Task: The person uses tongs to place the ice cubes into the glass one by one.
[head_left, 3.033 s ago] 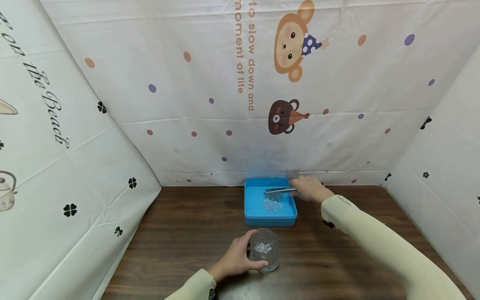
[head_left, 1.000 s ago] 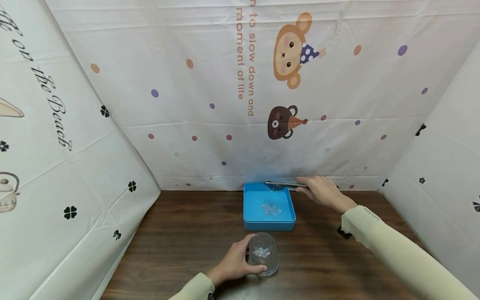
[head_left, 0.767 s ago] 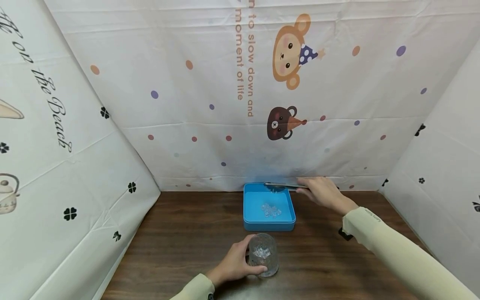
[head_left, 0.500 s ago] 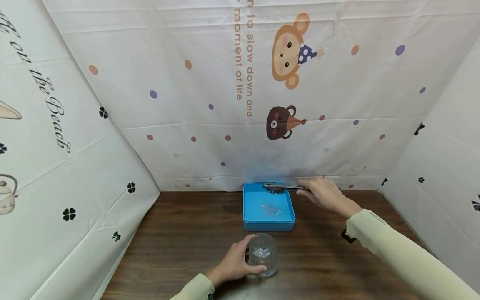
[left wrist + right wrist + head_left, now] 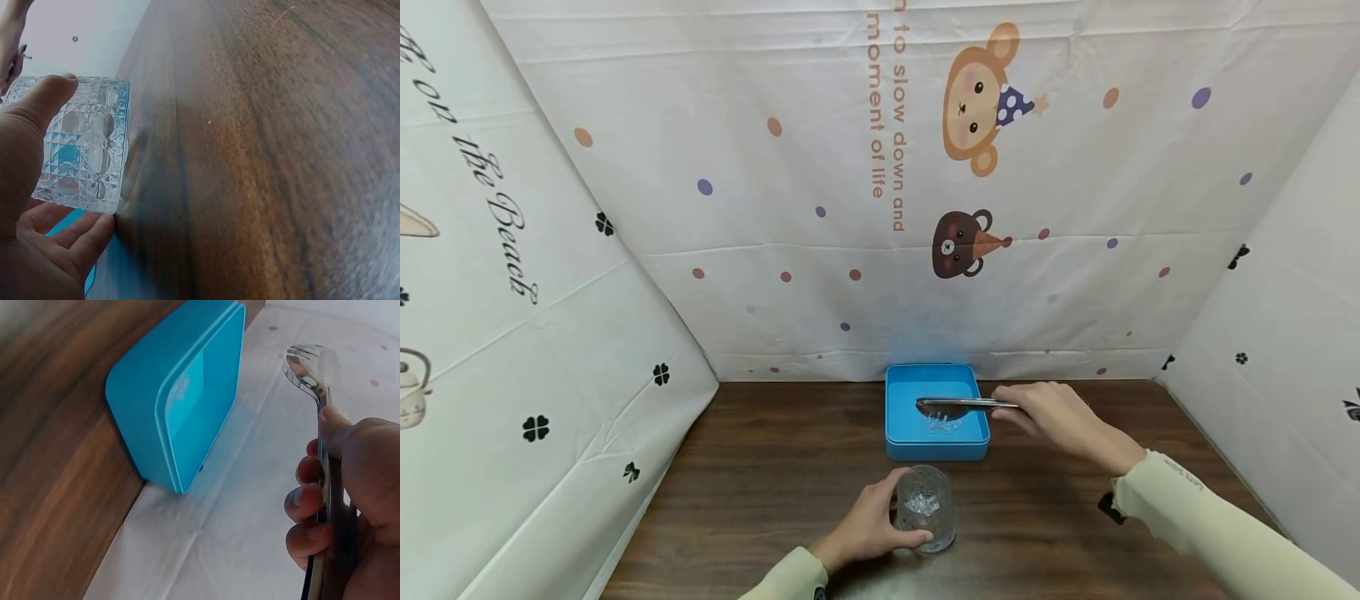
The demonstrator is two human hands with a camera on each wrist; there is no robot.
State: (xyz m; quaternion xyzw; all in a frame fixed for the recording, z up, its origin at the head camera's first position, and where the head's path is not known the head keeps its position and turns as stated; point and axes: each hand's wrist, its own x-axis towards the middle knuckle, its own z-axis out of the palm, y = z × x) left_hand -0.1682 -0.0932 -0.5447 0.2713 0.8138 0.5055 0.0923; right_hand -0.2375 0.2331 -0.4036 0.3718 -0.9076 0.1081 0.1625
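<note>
My left hand [image 5: 872, 521] grips a clear, cut-pattern glass [image 5: 934, 537] standing on the table, thumb on the near side and fingers around the far side. Small clear pieces [image 5: 922, 503] lie inside the glass. My right hand [image 5: 1052, 412] holds metal serving tongs [image 5: 977, 403], one end spoon-shaped and the other fork-like in the right wrist view. The tongs' head [image 5: 304, 372] is over the blue box [image 5: 897, 442]. More clear pieces [image 5: 943, 425] lie on the box floor, partly hidden by the tongs. Whether the tongs hold any piece is hard to tell.
The dark wooden table [image 5: 775, 483] meets a patterned cloth backdrop [image 5: 790, 317] just behind the blue box. Cloth side walls [image 5: 602, 433] stand left and right. The glass stands in front of the box, on the near side.
My right hand has drawn the tongs back from the far side of the blue box, then moved them nearer, over the clear pieces. My left hand and the glass stay in place.
</note>
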